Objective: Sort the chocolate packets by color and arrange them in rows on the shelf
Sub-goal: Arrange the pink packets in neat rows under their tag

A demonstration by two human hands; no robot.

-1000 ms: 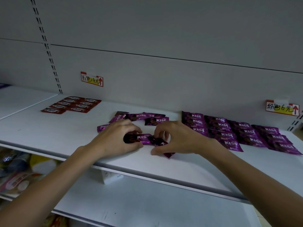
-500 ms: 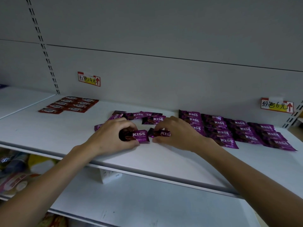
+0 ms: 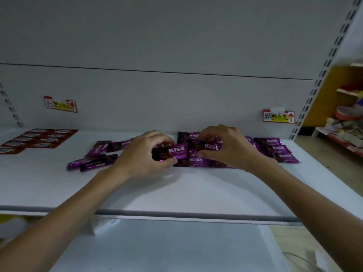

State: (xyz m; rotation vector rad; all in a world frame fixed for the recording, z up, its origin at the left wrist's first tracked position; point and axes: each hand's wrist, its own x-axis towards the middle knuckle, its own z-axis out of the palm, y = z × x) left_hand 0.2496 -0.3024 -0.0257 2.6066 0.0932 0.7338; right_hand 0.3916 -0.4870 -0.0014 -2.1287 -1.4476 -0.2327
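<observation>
My left hand (image 3: 141, 154) is at centre frame, its grip curled round a shiny purple KISS chocolate packet (image 3: 177, 152). The thumb is beneath and the fingers lie over the dark left end, so that end is hidden. Just to the right, my right hand (image 3: 225, 146) pinches a second purple packet (image 3: 211, 146), of which only the lettering shows between the fingers. Both packets are low over the white metal shelf (image 3: 176, 189), and I cannot tell whether they touch it.

Behind the right hand lie the rows of purple packets (image 3: 279, 150), largely covered by hand and wrist, so I cannot count them. A loose cluster of purple packets (image 3: 96, 158) lies left of centre, blurred. The flat red packets (image 3: 39, 138) sit in rows at far left, the nearest cut off by the frame edge.

On the back panel hang the left price tag (image 3: 60, 104) and the right price tag (image 3: 279, 116), their handwriting too soft to read.
</observation>
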